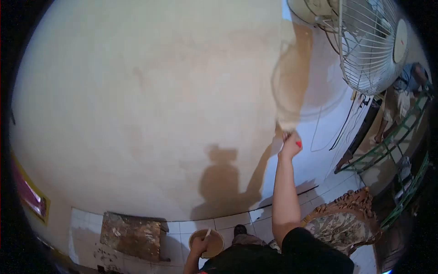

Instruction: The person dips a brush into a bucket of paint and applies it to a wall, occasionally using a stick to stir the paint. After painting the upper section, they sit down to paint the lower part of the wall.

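My right hand (290, 145) is raised against the wall, closed around a paintbrush (299, 144) whose red handle end shows. The bristles are mostly hidden by the fingers and lie at the lower end of a wet tan strip of paint (299, 68). Low down, my left hand (198, 246) grips the rim of a round paint bucket (221, 239) with brownish paint inside. A pale, narrow piece (208, 232) stands up beside that hand; its kind is too small to tell.
A wall fan (374, 50) with a wire cage hangs at upper right, cables below it. A carved chair (342, 226) stands right of me, a worn wooden bench (130, 235) at left. Green metal frame (388, 146) and another person (388, 114) are at far right.
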Motion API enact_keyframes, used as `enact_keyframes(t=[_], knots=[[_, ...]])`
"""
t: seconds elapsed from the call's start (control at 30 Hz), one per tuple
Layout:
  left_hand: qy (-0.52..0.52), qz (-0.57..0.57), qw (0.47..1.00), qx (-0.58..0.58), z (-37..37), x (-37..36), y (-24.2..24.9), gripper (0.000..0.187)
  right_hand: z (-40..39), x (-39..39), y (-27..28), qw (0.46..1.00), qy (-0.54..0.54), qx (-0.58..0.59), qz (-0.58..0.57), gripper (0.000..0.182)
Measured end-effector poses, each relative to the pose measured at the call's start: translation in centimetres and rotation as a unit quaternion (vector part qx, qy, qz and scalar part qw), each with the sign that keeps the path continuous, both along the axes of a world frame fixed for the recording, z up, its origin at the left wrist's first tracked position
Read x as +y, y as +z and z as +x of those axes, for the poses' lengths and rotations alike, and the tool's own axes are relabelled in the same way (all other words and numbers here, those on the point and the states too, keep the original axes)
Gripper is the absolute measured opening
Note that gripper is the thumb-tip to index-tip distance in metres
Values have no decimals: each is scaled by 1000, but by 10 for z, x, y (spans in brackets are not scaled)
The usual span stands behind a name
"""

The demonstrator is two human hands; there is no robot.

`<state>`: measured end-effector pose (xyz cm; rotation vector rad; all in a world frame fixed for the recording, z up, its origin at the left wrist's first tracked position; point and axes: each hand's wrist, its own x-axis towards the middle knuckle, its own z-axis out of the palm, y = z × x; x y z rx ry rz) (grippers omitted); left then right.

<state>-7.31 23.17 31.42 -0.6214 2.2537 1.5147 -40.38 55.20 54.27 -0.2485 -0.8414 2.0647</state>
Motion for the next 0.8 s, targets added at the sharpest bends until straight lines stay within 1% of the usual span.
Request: enact_keyframes(t=[0.03, 0.1, 0.13, 0.17, 0.2, 0.23, 0.27, 0.3, 0.33, 0.37, 0.4, 0.43, 0.5, 0.53, 0.6, 0.63, 0.67, 0.7, 0.73, 0.77, 0.8], knots=[[17, 11, 999, -49, 7, -1, 1, 42, 5, 0, -9, 1000, 7, -2, 9, 15], [40, 18, 996, 76, 17, -3, -26, 44, 10, 4, -21, 999, 27, -12, -16, 16], [41, 21, 998, 33, 18, -4, -24, 43, 18, 3, 2, 1000, 12, -18, 1, 12], [40, 22, 999, -9, 18, -4, -23, 42, 18, 3, 24, 999, 4, 31, -8, 13], [38, 23, 999, -7, 19, -2, -24, 42, 19, 4, 53, 999, -19, 46, 3, 13], [48, 19, 998, 33, 21, 1, -26, 42, 11, 10, 79, 998, -8, 69, 6, 13], [60, 16, 995, 74, 21, 3, -27, 49, 2, 15, 108, 995, 3, 95, 9, 13], [59, 18, 995, 75, 22, 5, -25, 49, 10, 10, 146, 987, 20, 153, 35, 14], [52, 9, 997, 53, 23, 6, -20, 49, -11, 17, 171, 978, -3, 197, 69, 16], [45, 1, 998, 34, 22, 8, -17, 49, -13, 13, 203, 974, 18, 219, 60, 16], [47, 4, 998, 39, 22, 9, -19, 49, -10, 9, 232, 968, 40, 242, 52, 17], [32, -20, 992, 116, 23, 9, -26, 49, -18, 8, 247, 966, 41, 250, 54, 17], [19, -40, 978, 202, 19, 9, -39, 48, -31, 7, 273, 964, -1, 260, 49, 20], [30, -14, 989, 144, 19, 7, -45, 41, -38, 8, 272, 962, 1, 267, 52, 20], [44, 10, 996, 82, 18, 6, -56, 41, -60, 19, 228, 976, 24, 216, 4, 24], [51, -17, 993, 108, 16, 4, -66, 41, -79, 35, 179, 938, 153, 303, -70, 25], [57, -45, 989, 130, 17, 2, -76, 44, -86, 49, 128, 872, 275, 378, -145, 25], [61, -73, 984, 151, 24, 1, -81, 48, -69, 40, 98, 956, 142, 246, -69, 24], [59, -79, 985, 138, 28, 1, -67, 48, -49, 27, 70, 995, 4, 97, 12, 24], [55, -62, 986, 147, 27, 1, -40, 47, -27, 19, 43, 998, 17, 59, -15, 21], [50, -56, 986, 147, 28, 0, -31, 47, -6, 13, 17, 998, 29, 21, -43, 19]])
